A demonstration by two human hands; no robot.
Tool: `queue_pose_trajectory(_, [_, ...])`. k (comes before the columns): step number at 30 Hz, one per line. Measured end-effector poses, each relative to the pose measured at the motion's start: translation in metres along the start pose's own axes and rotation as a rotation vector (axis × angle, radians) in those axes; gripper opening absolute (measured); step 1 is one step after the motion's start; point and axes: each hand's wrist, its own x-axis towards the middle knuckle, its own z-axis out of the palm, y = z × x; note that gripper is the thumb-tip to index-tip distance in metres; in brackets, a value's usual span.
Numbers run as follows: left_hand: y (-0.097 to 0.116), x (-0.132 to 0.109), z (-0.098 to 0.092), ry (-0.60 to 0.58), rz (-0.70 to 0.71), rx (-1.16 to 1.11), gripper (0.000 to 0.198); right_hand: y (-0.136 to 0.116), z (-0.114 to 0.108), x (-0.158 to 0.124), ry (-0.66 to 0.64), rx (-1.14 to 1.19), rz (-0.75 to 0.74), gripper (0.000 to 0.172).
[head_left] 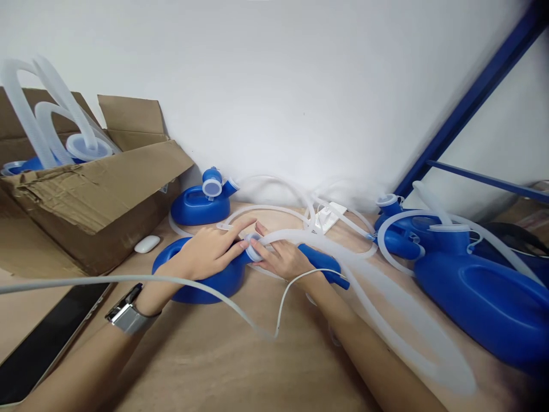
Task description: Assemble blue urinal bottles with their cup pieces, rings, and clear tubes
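The left hand (208, 252) rests over a glossy blue plastic bottle (214, 289) on the wood-toned counter (240, 357), thumb at the translucent white round cap (253, 252) on its neck; whether it grips, I can't tell from here; the right hand (283, 258) is clamped on that cap; a translucent plastic hose (300, 236) curves off rightward from it.

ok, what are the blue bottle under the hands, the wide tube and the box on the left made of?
Blue bottle: likely molded plastic, satin; smooth curves, even color, soft highlights.
Wide tube: flexible plastic or maybe silicone, matte; milky, bends into loops.
Box: almost certainly cardboard, dull brown; creased, wrinkled folding flaps.
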Motion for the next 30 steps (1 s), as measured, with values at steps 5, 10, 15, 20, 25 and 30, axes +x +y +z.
queue_pose_trajectory(5, [-0.002,0.004,0.001,-0.042,0.11,0.104,0.081,0.003,-0.009,0.003,-0.001,-0.011,-0.042,0.049])
queue_pose_trajectory(10, [-0.004,0.009,0.007,-0.024,0.134,0.159,0.084,-0.002,-0.012,0.008,0.035,-0.082,-0.041,0.045])
queue_pose_trajectory(15, [-0.002,0.017,0.012,0.012,0.141,0.231,0.089,-0.005,-0.013,0.008,-0.008,-0.078,-0.012,0.05])
queue_pose_trajectory(20, [-0.001,0.023,0.016,0.02,0.158,0.297,0.09,-0.002,-0.012,0.008,-0.013,-0.041,-0.003,0.063])
queue_pose_trajectory(25, [-0.004,0.024,0.021,0.056,0.188,0.323,0.09,0.002,-0.011,0.007,-0.026,-0.003,-0.023,0.066])
queue_pose_trajectory(30, [-0.004,0.021,0.021,0.093,0.22,0.298,0.091,0.004,-0.016,0.006,-0.017,0.013,-0.035,0.066])
